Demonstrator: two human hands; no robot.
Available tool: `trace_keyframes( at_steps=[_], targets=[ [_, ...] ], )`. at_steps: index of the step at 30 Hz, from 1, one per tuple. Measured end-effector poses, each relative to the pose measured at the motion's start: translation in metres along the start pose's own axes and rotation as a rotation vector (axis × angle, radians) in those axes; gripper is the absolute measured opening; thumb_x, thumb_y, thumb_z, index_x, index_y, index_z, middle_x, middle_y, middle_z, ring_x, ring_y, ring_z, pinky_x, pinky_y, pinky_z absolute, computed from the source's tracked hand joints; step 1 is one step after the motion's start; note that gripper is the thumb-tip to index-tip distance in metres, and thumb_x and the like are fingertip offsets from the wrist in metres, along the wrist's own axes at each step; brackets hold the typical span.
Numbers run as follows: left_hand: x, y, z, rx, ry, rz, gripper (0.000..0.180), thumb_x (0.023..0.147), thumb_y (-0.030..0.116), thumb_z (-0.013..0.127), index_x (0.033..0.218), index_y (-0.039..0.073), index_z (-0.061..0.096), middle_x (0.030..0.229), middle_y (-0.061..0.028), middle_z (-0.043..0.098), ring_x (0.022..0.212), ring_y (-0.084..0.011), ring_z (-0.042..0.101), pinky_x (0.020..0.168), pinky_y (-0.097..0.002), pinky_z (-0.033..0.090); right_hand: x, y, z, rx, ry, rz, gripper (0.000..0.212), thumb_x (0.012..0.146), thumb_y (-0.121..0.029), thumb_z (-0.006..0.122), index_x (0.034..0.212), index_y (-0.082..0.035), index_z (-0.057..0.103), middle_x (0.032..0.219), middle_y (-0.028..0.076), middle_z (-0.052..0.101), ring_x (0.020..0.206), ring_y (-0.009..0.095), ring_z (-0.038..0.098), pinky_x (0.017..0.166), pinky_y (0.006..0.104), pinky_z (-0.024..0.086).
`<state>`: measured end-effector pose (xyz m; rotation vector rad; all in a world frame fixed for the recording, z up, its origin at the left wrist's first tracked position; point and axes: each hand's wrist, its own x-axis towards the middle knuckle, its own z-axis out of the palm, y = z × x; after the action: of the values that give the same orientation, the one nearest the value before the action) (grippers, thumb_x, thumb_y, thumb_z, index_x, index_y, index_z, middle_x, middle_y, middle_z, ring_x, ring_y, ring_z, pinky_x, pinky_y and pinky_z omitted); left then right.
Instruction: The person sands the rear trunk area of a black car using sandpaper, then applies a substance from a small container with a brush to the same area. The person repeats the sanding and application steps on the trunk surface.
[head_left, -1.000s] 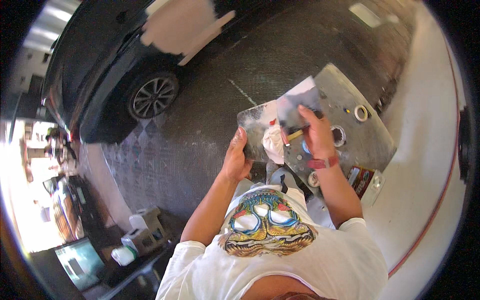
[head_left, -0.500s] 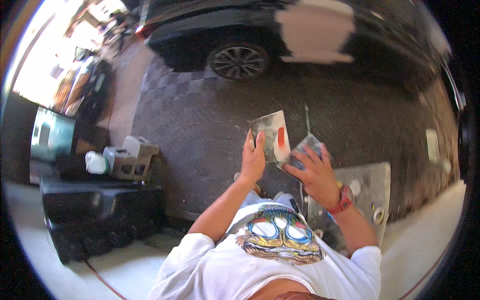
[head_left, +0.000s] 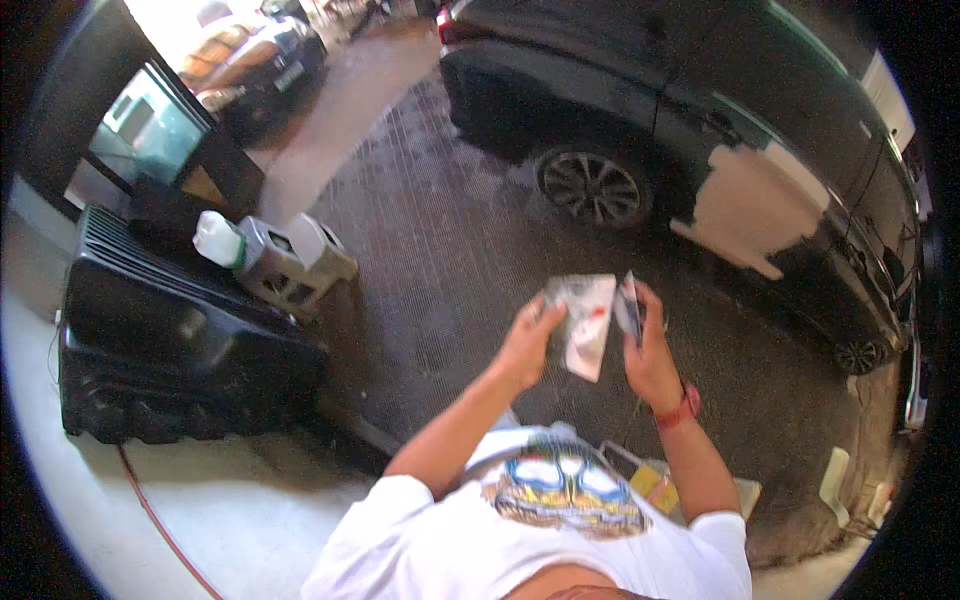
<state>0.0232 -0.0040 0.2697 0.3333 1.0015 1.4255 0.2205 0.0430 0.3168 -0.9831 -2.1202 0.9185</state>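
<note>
My left hand (head_left: pixel 528 348) is closed on the left edge of a thin flat mixing board (head_left: pixel 580 288). A pinkish-beige paste (head_left: pixel 588 345), probably body filler, lies on the board with a small red streak (head_left: pixel 599 313) in it. My right hand (head_left: pixel 650 352) grips a flat spreader (head_left: pixel 630 305) with a dark face, seen nearly edge-on just right of the board. Whether the spreader touches the board cannot be made out.
A dark car (head_left: pixel 560 85) with a beige patch (head_left: pixel 755 200) on its side stands ahead. At left are a large black plastic piece (head_left: pixel 190 350), a grey step stool (head_left: pixel 290 265) and a white jug (head_left: pixel 217 240). A red hose (head_left: pixel 160 525) crosses the floor. A yellow item (head_left: pixel 655 487) shows beside my right arm.
My view has swung left, so the car sits farther right. The spreader has turned from its broad face to nearly edge-on. The red strip on the paste now looks smaller.
</note>
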Motion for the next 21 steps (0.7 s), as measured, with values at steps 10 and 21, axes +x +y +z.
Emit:
trace_keyframes(
  at_steps=[10,21],
  targets=[
    [0.032,0.114,-0.046,0.024,0.435,0.443,0.034,0.106,0.026,0.053,0.129,0.002,0.055,0.118,-0.0073,0.065,0.109,-0.0165,0.061,0.097,-0.0309,0.049,0.104,-0.022,0.061,0.584,-0.417,0.408,0.049,0.092,-0.007,0.064,0.139,-0.001,0.053,0.113,0.009,0.069,0.094,0.015,0.068,0.083,0.0274,0.055],
    [0.143,0.167,-0.131,-0.45,-0.003,0.098,0.046,0.104,0.032,0.055,0.143,0.01,0.043,0.132,-0.0087,0.06,0.118,-0.0205,0.062,0.099,-0.0396,0.052,0.309,0.073,0.098,0.752,-0.545,0.364,0.052,0.087,-0.01,0.074,0.135,-0.005,0.054,0.12,0.004,0.066,0.11,0.014,0.061,0.097,0.0319,0.048]
  ],
)
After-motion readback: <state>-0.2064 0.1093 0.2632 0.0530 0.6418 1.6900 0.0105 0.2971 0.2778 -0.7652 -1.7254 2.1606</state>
